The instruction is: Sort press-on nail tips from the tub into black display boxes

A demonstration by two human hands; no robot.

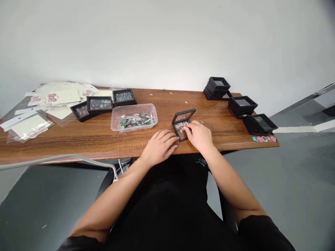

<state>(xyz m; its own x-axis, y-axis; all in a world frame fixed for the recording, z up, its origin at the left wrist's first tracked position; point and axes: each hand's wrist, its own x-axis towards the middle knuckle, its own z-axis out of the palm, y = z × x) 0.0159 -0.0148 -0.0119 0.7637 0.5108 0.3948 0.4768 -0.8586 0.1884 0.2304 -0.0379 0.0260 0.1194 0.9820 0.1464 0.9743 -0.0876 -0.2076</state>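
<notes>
A small black hinged case (183,138) stands open on the table, its windowed lid (184,116) tilted up. Rows of small glossy oval pieces that look like press-on nails (181,125) lie inside. My right hand (201,136) reaches over the case from the right, thumb and forefinger pinched at the pieces; whatever is between the fingertips is hidden. Flat on the table at the left lies my left hand (160,146), fingers stretched out, fingertips at the case's near left edge. Left of it, a clear plastic tub (114,120) holds a heap of green, pink and clear pieces.
Three black cases with pieces inside, one a front case (99,104), sit behind the tub. Cards in clear bags (62,96) pile up at the far left. Black case stacks (216,87) stand at the right, near round stickers (264,138). A pale cable (78,157) crosses the front left.
</notes>
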